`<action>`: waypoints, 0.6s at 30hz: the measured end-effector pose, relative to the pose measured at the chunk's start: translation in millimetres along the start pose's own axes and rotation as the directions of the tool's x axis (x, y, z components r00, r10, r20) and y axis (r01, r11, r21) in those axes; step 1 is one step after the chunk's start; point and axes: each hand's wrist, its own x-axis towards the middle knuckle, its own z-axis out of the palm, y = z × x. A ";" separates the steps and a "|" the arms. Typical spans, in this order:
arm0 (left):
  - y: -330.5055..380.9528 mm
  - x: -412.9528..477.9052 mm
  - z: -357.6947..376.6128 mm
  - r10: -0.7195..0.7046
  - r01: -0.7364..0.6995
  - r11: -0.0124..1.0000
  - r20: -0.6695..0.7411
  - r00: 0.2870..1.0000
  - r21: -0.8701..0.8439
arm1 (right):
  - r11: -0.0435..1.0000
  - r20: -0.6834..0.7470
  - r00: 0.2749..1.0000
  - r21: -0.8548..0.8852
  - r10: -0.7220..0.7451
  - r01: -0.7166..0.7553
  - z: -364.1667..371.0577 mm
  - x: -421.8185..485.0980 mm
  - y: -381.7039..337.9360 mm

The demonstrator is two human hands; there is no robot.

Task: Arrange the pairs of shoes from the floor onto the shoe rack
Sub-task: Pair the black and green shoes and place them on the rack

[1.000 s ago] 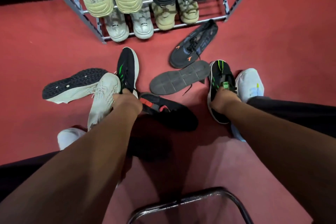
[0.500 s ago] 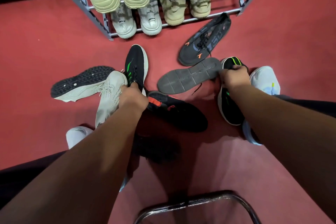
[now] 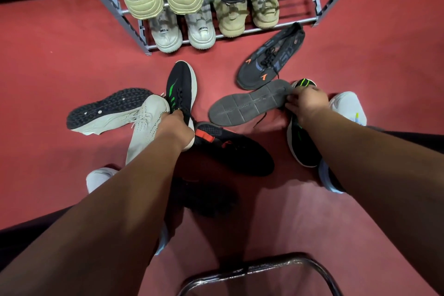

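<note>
Head view. Seven loose shoes lie on the red floor point(image 3: 60, 60): two black shoes with green stripes, two dark grey, two white, one black with red marks point(image 3: 234, 149). Your left hand point(image 3: 176, 128) has its fingers closed on the heel of one green-striped shoe point(image 3: 181, 89), toe toward the rack. Your right hand point(image 3: 306, 102) has its fingers pinched on the end of the upturned grey shoe point(image 3: 249, 107), lying over the second green-striped shoe point(image 3: 301, 149). The other grey shoe point(image 3: 270, 57) lies just before the rack. One white shoe point(image 3: 144, 132) is upright; the other point(image 3: 108, 113) lies on its side, touching it. The metal rack point(image 3: 317, 1) holds eight shoes, four per visible tier. A chrome bar point(image 3: 259, 269) crosses the bottom edge.
</note>
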 end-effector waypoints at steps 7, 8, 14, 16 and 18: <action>4.0 -3.7 -1.2 0.013 -0.013 0.999 -0.004 1.000 0.033 | 0.949 -0.103 0.994 -0.307 0.035 -0.066 -5.1 2.0 -38.1; 4.4 -4.3 -1.3 0.013 -0.012 0.999 -0.007 1.000 0.037 | 0.916 -0.170 0.985 -0.397 -0.007 -0.062 -10.8 1.0 -41.2; 0.2 -11.7 -12.8 0.011 -0.011 1.000 -0.005 1.000 -0.012 | 0.776 -0.272 0.800 -0.534 -0.535 0.337 -2.2 -33.7 -48.4; -0.6 -16.3 -18.2 0.032 -0.032 0.999 -0.006 0.999 -0.040 | 0.655 -0.097 0.750 -0.569 -0.654 0.497 11.2 -47.4 -49.6; 0.9 -23.0 -21.9 0.078 -0.079 0.995 -0.019 0.997 -0.063 | 0.500 0.140 0.688 -0.588 -0.712 0.636 26.6 -65.6 -48.1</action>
